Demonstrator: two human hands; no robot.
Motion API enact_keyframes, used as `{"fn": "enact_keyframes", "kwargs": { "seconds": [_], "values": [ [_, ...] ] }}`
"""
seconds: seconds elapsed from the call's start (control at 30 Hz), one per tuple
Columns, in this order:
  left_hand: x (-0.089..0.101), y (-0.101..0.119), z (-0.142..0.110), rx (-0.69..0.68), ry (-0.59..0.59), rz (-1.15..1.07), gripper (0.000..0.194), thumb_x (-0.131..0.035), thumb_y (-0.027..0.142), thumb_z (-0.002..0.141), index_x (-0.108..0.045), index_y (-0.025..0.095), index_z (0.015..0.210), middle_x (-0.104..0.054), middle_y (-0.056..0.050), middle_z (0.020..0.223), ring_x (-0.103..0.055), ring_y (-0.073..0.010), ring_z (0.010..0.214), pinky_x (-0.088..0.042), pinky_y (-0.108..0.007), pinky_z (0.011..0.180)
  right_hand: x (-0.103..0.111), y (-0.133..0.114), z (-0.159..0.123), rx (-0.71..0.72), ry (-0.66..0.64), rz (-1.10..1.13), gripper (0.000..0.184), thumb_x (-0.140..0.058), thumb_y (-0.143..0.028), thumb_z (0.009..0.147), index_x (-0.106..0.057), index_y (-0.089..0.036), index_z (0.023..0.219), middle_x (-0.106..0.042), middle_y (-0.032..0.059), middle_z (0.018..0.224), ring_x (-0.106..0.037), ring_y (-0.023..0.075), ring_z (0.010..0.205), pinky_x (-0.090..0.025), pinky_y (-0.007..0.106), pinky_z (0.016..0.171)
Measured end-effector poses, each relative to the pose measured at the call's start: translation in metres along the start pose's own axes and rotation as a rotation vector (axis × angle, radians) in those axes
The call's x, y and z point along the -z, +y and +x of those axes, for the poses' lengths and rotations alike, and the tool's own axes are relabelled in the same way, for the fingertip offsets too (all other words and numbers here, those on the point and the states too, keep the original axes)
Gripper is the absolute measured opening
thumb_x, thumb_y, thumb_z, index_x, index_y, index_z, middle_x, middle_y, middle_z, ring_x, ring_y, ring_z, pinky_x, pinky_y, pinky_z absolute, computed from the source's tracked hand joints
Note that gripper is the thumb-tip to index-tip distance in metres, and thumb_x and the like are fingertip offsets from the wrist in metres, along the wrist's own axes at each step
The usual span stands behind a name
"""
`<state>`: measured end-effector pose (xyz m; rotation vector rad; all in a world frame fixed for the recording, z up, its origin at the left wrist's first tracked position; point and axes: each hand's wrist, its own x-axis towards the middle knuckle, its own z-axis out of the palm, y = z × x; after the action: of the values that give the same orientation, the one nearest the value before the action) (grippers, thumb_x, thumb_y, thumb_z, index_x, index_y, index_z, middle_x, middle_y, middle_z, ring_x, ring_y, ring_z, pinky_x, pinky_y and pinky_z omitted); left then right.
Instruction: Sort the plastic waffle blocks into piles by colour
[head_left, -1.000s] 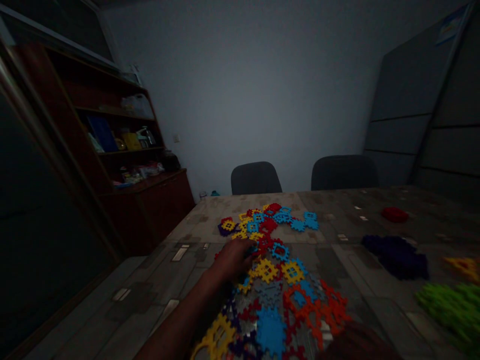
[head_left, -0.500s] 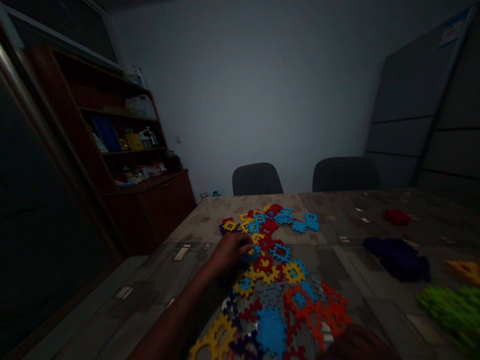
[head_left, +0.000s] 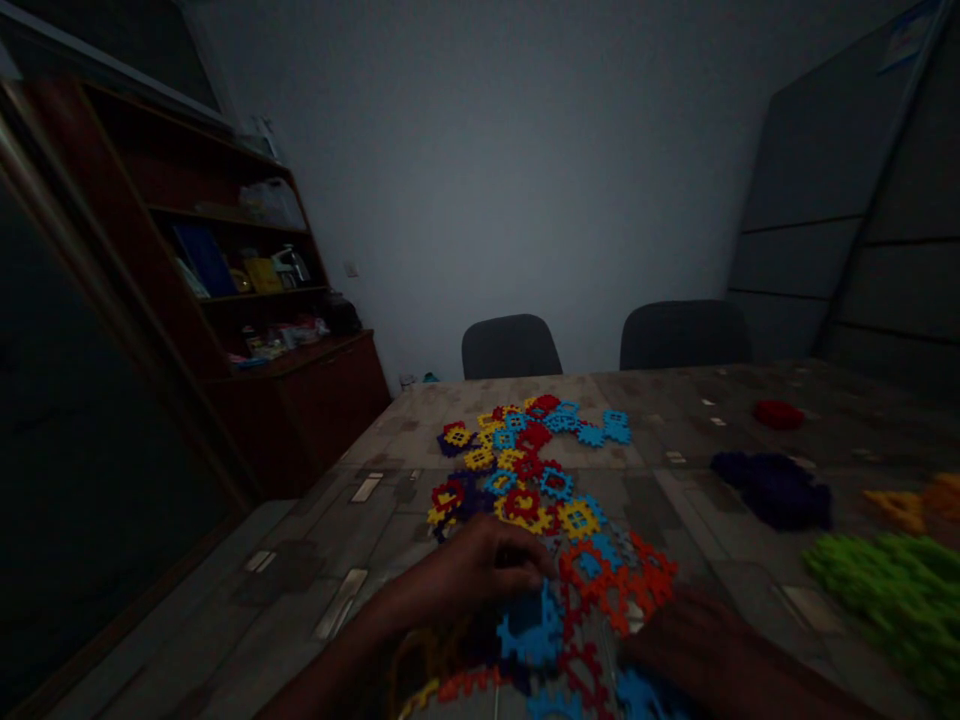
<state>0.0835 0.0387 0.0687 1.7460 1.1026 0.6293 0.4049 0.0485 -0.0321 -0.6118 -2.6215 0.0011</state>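
Observation:
My left hand point(head_left: 487, 562) is over the near part of a spread of toothed plastic tiles, thumb and fingers closed at the upper edge of a blue toothed tile point(head_left: 531, 632). To the right, my right hand point(head_left: 694, 640) is low and blurred, beside linked orange tiles point(head_left: 651, 578) and partly over another blue tile point(head_left: 643, 692). Its fingers are too dark to make out. Red tiles point(head_left: 583, 668) lie between the hands. Beyond my left hand are a yellow tile point(head_left: 579, 518) and a red-and-yellow gear tile point(head_left: 448, 496).
More red, yellow and blue tiles point(head_left: 534, 436) run toward the far side of the patterned table point(head_left: 315, 560). On the right are a green pile point(head_left: 885, 590), a purple pile point(head_left: 776, 488), yellow-orange pieces point(head_left: 896, 508) and a red stack point(head_left: 778, 414). Two chairs point(head_left: 511, 346) stand behind.
My left hand has drawn back toward me from the middle tiles to the near blue tile. My right hand has come further into view. The camera has tilted down slightly.

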Motion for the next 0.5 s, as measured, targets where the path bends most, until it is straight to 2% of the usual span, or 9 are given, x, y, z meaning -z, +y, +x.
{"fn": "enact_keyframes", "kwargs": {
  "seconds": [0.13, 0.27, 0.33, 0.4, 0.47, 0.5],
  "values": [
    [-0.027, -0.008, -0.019, 0.003, -0.130, -0.018, 0.021, -0.068, 0.020, 0.090, -0.086, 0.020, 0.102, -0.079, -0.001, 0.086, -0.068, -0.0157, 0.075, -0.049, -0.024, 0.073, 0.030, -0.012, 0.007, -0.017, 0.025, 0.073, 0.037, -0.057, -0.042, 0.101, -0.069, -0.031, 0.135, -0.082, 0.0069, 0.107, -0.075, 0.0296, 0.099, -0.054, 0.047, 0.104],
    [-0.037, -0.008, -0.018, -0.093, -0.255, 0.026, 0.023, -0.067, 0.020, 0.096, -0.085, 0.022, 0.111, -0.084, -0.004, 0.103, -0.075, -0.0200, 0.093, -0.052, -0.027, 0.085, 0.045, -0.015, 0.012, 0.008, -0.038, 0.161, 0.048, -0.059, -0.057, 0.096, -0.070, -0.030, 0.134, -0.082, 0.0083, 0.103, -0.076, 0.0321, 0.095, -0.057, 0.048, 0.098],
    [-0.036, 0.002, -0.020, -0.098, -0.228, 0.128, 0.026, -0.066, 0.014, 0.096, -0.084, 0.022, 0.114, -0.085, -0.005, 0.108, -0.076, -0.0215, 0.101, -0.052, -0.029, 0.093, 0.050, -0.017, 0.013, -0.027, -0.043, 0.182, 0.058, -0.056, -0.069, 0.094, -0.071, -0.029, 0.133, -0.082, 0.0112, 0.110, -0.076, 0.0341, 0.101, -0.055, 0.051, 0.103],
    [-0.035, 0.016, -0.025, -0.040, -0.137, 0.304, 0.025, -0.069, 0.013, 0.095, -0.082, 0.024, 0.114, -0.083, -0.005, 0.113, -0.074, -0.0232, 0.106, -0.051, -0.032, 0.098, 0.055, -0.020, 0.013, -0.057, -0.022, 0.188, 0.060, -0.051, -0.072, 0.097, -0.070, -0.029, 0.134, -0.081, 0.0114, 0.115, -0.075, 0.0342, 0.107, -0.051, 0.053, 0.109],
    [-0.038, 0.030, -0.032, 0.063, -0.044, 0.512, 0.016, -0.076, 0.025, 0.096, -0.080, 0.025, 0.112, -0.080, -0.006, 0.117, -0.072, -0.0269, 0.109, -0.052, -0.037, 0.098, 0.059, -0.023, 0.012, -0.061, -0.001, 0.188, 0.053, -0.051, -0.066, 0.102, -0.069, -0.031, 0.137, -0.081, 0.0083, 0.114, -0.074, 0.0330, 0.109, -0.051, 0.052, 0.110],
    [-0.041, 0.035, -0.035, 0.118, -0.028, 0.608, 0.020, -0.081, 0.033, 0.094, -0.078, 0.024, 0.111, -0.078, -0.008, 0.119, -0.071, -0.0298, 0.109, -0.053, -0.041, 0.098, 0.061, -0.025, 0.012, -0.061, 0.003, 0.184, 0.050, -0.052, -0.062, 0.102, -0.068, -0.032, 0.139, -0.081, 0.0069, 0.112, -0.074, 0.0326, 0.108, -0.052, 0.051, 0.110]
  ]
}}
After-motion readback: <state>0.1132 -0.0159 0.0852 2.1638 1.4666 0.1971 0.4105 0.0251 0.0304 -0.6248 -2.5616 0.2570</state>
